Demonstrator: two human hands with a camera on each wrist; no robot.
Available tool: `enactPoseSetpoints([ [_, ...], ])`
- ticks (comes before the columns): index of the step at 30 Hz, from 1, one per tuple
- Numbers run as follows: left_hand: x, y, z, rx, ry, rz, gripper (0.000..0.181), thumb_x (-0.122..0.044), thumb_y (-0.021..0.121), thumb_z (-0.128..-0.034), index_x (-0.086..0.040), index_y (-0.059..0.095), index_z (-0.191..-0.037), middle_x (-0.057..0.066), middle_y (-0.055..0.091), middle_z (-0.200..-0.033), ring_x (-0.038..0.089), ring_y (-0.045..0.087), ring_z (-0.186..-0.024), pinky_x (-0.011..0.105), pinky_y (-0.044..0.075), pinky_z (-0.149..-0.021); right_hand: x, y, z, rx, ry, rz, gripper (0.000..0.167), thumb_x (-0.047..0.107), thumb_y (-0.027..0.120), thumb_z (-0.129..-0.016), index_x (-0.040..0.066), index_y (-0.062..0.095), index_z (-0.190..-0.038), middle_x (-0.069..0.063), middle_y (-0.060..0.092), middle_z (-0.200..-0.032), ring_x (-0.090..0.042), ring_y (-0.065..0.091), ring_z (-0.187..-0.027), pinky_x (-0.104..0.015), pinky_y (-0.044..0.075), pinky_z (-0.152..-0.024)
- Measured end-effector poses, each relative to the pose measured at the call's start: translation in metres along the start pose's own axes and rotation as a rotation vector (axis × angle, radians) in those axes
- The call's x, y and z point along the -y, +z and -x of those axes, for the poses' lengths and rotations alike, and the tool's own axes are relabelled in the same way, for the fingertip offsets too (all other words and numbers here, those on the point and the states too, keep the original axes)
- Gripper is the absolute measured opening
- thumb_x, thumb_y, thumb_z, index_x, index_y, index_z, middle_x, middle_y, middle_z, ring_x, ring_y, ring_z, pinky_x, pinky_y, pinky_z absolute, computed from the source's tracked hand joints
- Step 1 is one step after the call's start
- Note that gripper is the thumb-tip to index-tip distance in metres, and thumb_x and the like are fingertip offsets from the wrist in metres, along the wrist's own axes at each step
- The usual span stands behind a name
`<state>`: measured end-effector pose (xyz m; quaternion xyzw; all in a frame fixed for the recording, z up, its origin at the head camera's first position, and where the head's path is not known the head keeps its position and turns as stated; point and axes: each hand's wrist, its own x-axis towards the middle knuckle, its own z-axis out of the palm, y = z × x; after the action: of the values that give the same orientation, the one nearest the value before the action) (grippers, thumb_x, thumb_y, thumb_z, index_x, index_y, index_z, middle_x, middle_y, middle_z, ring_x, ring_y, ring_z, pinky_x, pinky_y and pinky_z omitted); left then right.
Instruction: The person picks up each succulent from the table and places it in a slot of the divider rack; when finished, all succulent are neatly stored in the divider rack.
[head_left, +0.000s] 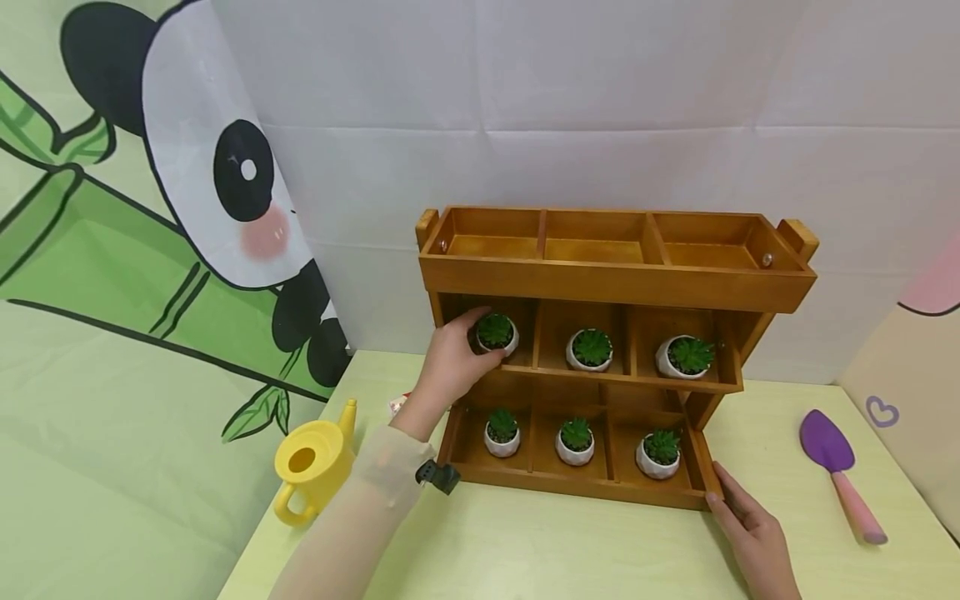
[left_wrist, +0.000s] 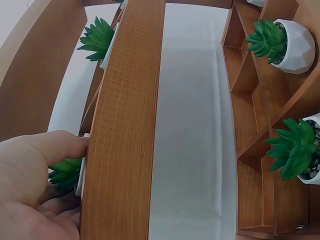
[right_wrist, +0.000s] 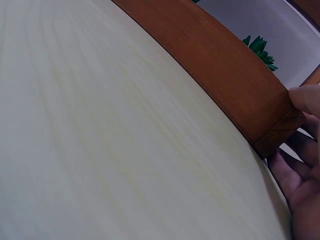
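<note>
A three-tier wooden plant shelf [head_left: 617, 285] stands on the table, each tier split into three compartments. In the middle tier's left compartment, my left hand [head_left: 452, 354] grips a small potted succulent [head_left: 496, 331] between thumb and fingers. The left wrist view has that succulent [left_wrist: 65, 172] partly hidden by the hand and the tier's front board [left_wrist: 125, 120]. At the bottom tier's right front corner [right_wrist: 272, 132], my right hand [head_left: 756, 533] holds the shelf, thumb at the front and fingers along the side. White faceted pots with succulents occupy the other middle and bottom compartments, such as one succulent [head_left: 590, 347].
Left of the shelf is a yellow watering can [head_left: 315, 458]. A purple trowel with a pink handle [head_left: 843, 475] lies to the right. A small red and white item [head_left: 397, 403] is partly hidden behind the left forearm. The wall cloth [head_left: 600, 100] hangs behind.
</note>
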<state>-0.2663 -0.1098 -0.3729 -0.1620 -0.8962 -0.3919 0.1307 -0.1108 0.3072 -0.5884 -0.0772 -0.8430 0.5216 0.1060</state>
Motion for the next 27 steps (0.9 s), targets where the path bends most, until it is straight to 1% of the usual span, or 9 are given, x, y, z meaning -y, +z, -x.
enactPoseSetpoints([
  [11, -0.0007, -0.0006, 0.0037, 0.006, -0.006, 0.016, 0.067, -0.015, 0.086, -0.0862, -0.005, 0.059, -0.147, 0.015, 0.065, -0.137, 0.032, 0.065, -0.120, 0.047, 0.056, -0.099, 0.0007, 0.0002, -0.0002, 0.016, 0.008, -0.005, 0.059, 0.039, 0.060, -0.107, 0.013, 0.046, -0.159, -0.018, 0.045, -0.155, 0.020, 0.045, -0.117, -0.002, 0.040, -0.092],
  [19, -0.0012, -0.0025, 0.0063, 0.020, -0.021, 0.009, 0.067, -0.017, 0.086, -0.0874, -0.005, 0.059, -0.148, 0.015, 0.064, -0.139, 0.032, 0.063, -0.122, 0.047, 0.055, -0.101, 0.0031, -0.0008, 0.0002, 0.019, 0.023, 0.002, 0.059, 0.039, 0.061, -0.107, 0.015, 0.046, -0.159, -0.017, 0.045, -0.155, 0.020, 0.044, -0.117, -0.001, 0.040, -0.091],
  [27, -0.0004, -0.0043, 0.0082, 0.034, -0.031, 0.020, 0.065, -0.018, 0.084, -0.0887, -0.005, 0.059, -0.147, 0.015, 0.064, -0.139, 0.032, 0.064, -0.121, 0.047, 0.056, -0.100, 0.0027, -0.0005, -0.0003, 0.028, 0.038, -0.008, 0.061, 0.040, 0.060, -0.107, 0.014, 0.045, -0.159, -0.018, 0.044, -0.156, 0.019, 0.043, -0.118, -0.001, 0.040, -0.092],
])
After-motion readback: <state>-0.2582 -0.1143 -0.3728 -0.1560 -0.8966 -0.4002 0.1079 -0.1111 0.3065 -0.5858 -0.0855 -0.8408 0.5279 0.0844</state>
